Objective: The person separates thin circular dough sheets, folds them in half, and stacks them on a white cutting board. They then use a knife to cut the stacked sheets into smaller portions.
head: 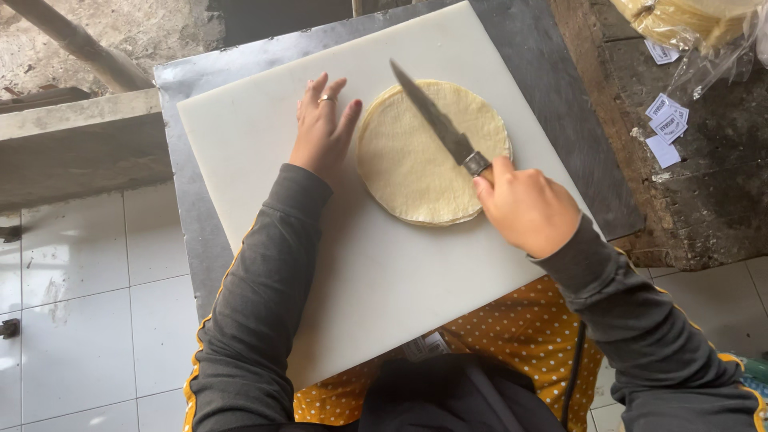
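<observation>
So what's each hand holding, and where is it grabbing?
The right hand grips a knife by its handle. The left hand holds nothing.

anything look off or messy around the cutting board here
On the white cutting board nothing stands out: the tortilla stack lies flat, steadied by the left hand, with the knife in the right hand. Off to the right, small paper labels lie scattered on the worn dark bench.

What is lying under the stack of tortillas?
The stack of tortillas lies on a white cutting board, which rests on a metal table. The board surface directly beneath the stack is covered and cannot be seen.
</observation>
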